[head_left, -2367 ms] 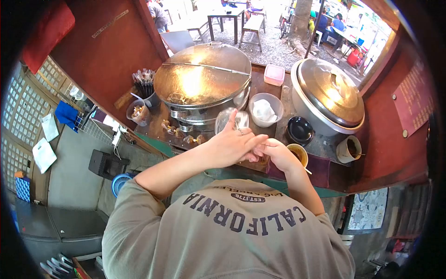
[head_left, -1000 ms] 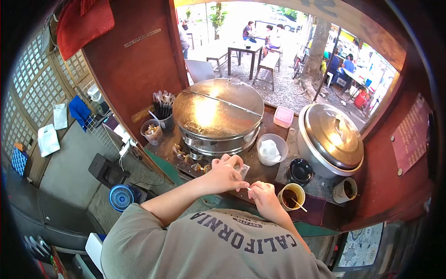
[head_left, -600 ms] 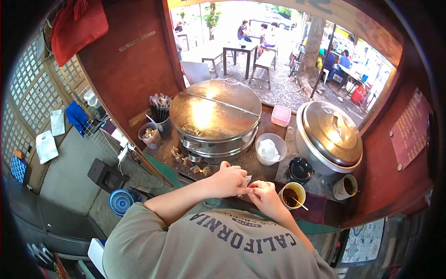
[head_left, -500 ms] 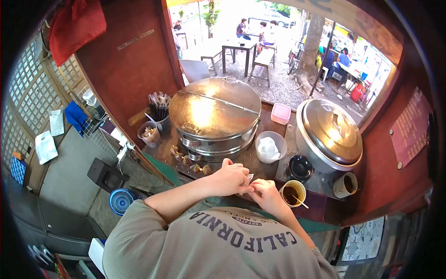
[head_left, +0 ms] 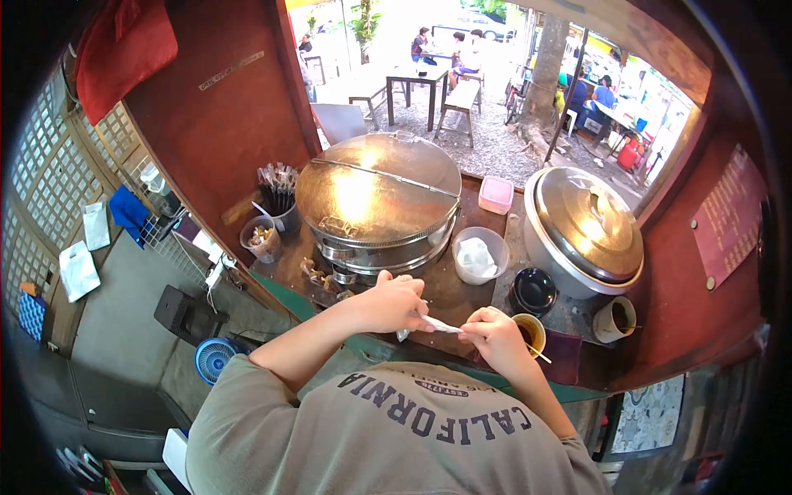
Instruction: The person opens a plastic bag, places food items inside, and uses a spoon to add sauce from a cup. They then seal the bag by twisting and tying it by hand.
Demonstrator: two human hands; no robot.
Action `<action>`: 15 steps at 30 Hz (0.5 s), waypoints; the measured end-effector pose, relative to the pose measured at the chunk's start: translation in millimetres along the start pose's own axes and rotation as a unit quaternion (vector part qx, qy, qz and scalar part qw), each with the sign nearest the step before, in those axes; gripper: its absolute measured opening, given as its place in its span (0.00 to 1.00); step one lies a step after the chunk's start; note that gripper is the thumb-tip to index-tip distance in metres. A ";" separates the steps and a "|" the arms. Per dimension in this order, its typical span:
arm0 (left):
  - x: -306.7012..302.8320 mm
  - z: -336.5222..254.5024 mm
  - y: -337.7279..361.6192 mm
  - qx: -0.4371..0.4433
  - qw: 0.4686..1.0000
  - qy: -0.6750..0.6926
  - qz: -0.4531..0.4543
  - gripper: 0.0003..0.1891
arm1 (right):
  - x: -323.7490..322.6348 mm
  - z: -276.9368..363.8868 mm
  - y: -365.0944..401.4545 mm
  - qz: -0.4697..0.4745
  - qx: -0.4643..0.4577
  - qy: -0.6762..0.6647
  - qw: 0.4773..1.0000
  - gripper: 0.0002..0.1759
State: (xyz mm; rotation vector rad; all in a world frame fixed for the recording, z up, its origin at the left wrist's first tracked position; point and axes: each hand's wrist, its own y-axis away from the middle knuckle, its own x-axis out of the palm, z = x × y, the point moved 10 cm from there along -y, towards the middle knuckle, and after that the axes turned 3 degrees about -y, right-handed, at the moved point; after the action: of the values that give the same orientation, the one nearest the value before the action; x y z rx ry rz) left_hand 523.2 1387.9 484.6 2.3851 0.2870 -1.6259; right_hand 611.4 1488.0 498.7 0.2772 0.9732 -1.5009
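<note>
Between my two hands stretches a thin whitish strip of plastic bag (head_left: 443,326), pulled into a narrow twisted band above the counter's front edge. My left hand (head_left: 393,305) is closed around its left end, where a small shiny part hangs below the fingers. My right hand (head_left: 493,337) pinches the other end. Beside my right hand stands a cup of dark sauce (head_left: 529,332) with a light stick in it. Several small tied bags (head_left: 316,272) lie beyond my left hand, partly hidden by it. Ahead is a clear tub with white plastic (head_left: 478,256) inside.
A large lidded steamer (head_left: 379,198) and a big lidded pot (head_left: 584,231) stand on the counter. Black bowls (head_left: 534,291), a pink container (head_left: 496,195), another cup (head_left: 614,320) and a tub of small pieces (head_left: 261,239) are around them. People (head_left: 462,54) sit outside.
My hands have moved apart, my right hand to the right and my left slightly left. The plastic, bunched between them before, is now stretched out. The whole view has shifted slightly.
</note>
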 end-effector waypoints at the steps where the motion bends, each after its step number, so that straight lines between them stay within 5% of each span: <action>1: -6.4 4.3 2.3 0.017 0.999 0.023 -0.025 0.16 | -2.8 -0.3 0.5 0.011 0.012 -0.015 1.000 0.03; 4: -26.7 3.2 5.4 0.094 0.980 0.156 -0.079 0.16 | -3.7 10.5 -6.9 0.036 0.070 -0.133 0.988 0.04; 7: -7.7 20.5 -18.3 0.193 0.882 0.404 -0.146 0.10 | -4.5 28.9 -27.6 0.022 0.057 -0.189 0.980 0.07; 9: 39.0 20.3 -38.1 0.159 0.844 0.487 -0.157 0.10 | 11.8 5.5 -33.8 -0.044 0.172 -0.286 0.941 0.09; 10: 103.4 42.5 -47.8 0.014 0.738 0.672 -0.051 0.11 | 21.4 -7.9 -36.3 -0.074 0.206 -0.326 0.920 0.09; 11: 112.4 39.7 -49.7 0.001 0.753 0.651 -0.093 0.12 | 33.2 -20.7 -34.0 -0.079 0.283 -0.380 0.877 0.09; 13: 115.5 25.2 -47.9 -0.032 0.780 0.601 -0.174 0.14 | 20.2 -29.2 -37.9 -0.179 0.192 -0.268 0.927 0.09; 15: 119.5 6.9 -37.1 -0.019 0.775 0.627 -0.080 0.16 | 14.1 -35.0 -32.0 -0.209 0.150 -0.153 0.954 0.09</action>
State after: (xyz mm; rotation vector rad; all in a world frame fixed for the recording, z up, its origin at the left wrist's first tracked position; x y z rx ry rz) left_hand 549.4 1424.3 367.6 3.0460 0.7129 0.2278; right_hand 566.6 1498.7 480.5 0.0469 0.5716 -2.0161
